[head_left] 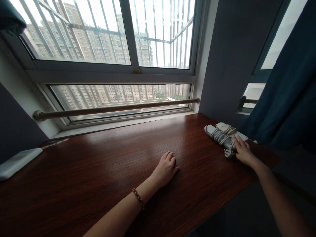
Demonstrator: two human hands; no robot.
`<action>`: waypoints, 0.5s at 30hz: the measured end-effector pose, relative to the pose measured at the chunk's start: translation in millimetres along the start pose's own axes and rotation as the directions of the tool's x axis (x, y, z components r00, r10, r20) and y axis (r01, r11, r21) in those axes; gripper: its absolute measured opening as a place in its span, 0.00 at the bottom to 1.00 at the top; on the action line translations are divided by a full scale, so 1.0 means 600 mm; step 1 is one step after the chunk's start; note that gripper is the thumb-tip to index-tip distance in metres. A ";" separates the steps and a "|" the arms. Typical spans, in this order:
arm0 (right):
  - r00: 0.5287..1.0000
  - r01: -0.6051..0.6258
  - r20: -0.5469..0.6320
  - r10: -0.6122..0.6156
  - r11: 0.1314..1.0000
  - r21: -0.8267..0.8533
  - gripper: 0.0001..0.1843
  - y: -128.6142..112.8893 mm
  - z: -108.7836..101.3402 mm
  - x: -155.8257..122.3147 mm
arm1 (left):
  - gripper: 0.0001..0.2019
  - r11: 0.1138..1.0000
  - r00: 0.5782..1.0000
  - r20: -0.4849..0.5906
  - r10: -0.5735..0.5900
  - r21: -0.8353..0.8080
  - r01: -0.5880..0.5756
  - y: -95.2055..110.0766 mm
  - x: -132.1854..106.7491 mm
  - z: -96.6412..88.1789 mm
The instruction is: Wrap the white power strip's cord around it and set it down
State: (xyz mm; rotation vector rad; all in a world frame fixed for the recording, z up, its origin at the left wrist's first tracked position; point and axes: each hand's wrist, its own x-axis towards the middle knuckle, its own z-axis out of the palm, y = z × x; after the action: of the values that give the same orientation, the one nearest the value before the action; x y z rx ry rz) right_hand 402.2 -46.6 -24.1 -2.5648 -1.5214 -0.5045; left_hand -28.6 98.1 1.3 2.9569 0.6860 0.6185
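Note:
My left hand lies on the brown wooden desk, fingers loosely spread and slightly bent, with nothing in it. At the right, my right hand reaches over the near end of a white power strip with its grey-white cord wound around it. Its fingers are stretched out and touch the strip; the thumb is beside the plug. A second white power strip, also wrapped in its cord, lies alongside, just behind the first. My right fingers partly cover the near ends of both strips.
A white flat-topped object sits at the desk's far left, near a patterned strip. Behind the desk is a barred window with a horizontal rail. A dark blue curtain hangs at the right, beyond the desk's right edge.

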 end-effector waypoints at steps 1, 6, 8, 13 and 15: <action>1.000 0.002 0.025 -0.002 1.000 0.002 0.43 0.003 -0.008 -0.002 | 0.16 1.000 1.000 -0.004 0.002 -0.004 -0.002 0.000 0.000 0.000; 0.995 -0.039 -0.092 0.032 0.997 -0.074 0.42 -0.058 -0.090 -0.020 | 0.17 1.000 0.999 -0.041 0.003 -0.031 -0.005 -0.004 -0.002 0.009; 0.959 0.127 -0.251 -0.132 0.991 -0.036 0.35 -0.135 -0.136 -0.029 | 0.21 0.999 0.998 -0.059 -0.011 -0.036 0.009 -0.005 0.000 0.006; 0.657 0.751 -0.399 -0.640 0.605 0.266 0.21 -0.395 -0.209 -0.082 | 0.26 0.984 0.969 -0.247 0.012 -0.170 -0.055 0.014 0.012 -0.075; 0.484 0.863 -0.449 -0.751 0.325 0.387 0.15 -0.474 -0.211 -0.117 | 0.26 0.963 0.945 -0.320 0.068 -0.227 -0.146 0.036 0.011 -0.129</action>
State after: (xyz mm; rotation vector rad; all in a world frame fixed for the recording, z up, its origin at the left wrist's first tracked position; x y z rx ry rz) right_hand 95.6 0.4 51.1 -1.0834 -2.3589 -0.2545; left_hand -44.4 77.9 78.0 2.7028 0.4239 1.1068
